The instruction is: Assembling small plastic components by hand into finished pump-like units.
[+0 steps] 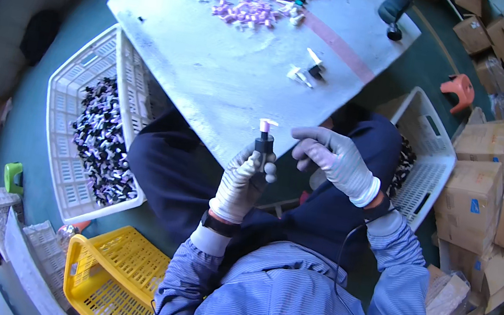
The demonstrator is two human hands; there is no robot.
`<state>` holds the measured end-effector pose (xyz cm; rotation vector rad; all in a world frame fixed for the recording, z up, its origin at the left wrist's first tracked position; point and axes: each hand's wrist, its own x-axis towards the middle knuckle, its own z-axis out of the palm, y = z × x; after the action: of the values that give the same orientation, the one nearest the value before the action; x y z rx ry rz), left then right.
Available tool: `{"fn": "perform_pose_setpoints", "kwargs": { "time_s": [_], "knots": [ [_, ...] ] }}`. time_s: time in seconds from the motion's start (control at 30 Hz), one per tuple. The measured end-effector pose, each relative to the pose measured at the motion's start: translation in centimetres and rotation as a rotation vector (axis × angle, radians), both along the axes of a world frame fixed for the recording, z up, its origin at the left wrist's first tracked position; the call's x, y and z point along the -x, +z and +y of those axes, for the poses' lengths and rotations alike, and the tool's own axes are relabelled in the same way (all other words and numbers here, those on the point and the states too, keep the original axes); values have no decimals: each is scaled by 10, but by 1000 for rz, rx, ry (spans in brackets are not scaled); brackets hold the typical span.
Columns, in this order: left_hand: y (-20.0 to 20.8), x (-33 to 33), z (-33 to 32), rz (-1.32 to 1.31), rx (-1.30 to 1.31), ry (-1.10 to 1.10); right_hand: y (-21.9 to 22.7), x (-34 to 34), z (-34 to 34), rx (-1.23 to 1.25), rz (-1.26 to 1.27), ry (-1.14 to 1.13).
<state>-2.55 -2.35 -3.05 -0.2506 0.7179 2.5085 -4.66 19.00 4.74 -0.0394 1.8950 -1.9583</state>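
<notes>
Upright above the table's near edge is a small pump head (263,144) with a black base, a pink collar and a white nozzle on top. My left hand (240,181), in a white glove, is closed around its lower part. Just to the right, my gloved right hand (334,160) is held in the air with its fingers bent and apart, nothing visible in them. On the white tabletop (199,76) ahead lie a few loose white and black pump parts (305,73). Farther off is a heap of small pink caps (248,12).
A white crate (56,100) full of black and pink pieces stands left; another white crate (425,165) holds similar pieces at right. A yellow basket (118,255) sits near left. Cardboard boxes (473,199) are stacked far right. A dark bottle (396,5) stands at the table's far corner.
</notes>
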Motion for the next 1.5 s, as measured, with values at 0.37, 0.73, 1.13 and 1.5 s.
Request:
{"fn": "perform_pose_setpoints", "kwargs": {
  "time_s": [0.37,0.73,1.13,1.5],
  "knots": [
    [2,58,-164,19,18,910,-8,-4,34,-27,-3,-164],
    [13,47,-88,123,356,665,-14,-11,100,-23,76,-432],
    [-18,55,63,249,729,-12,-188,-89,290,-1041,324,-398],
    [-46,81,167,533,1134,-120,-374,-225,368,-722,-594,-876]
  ]
}}
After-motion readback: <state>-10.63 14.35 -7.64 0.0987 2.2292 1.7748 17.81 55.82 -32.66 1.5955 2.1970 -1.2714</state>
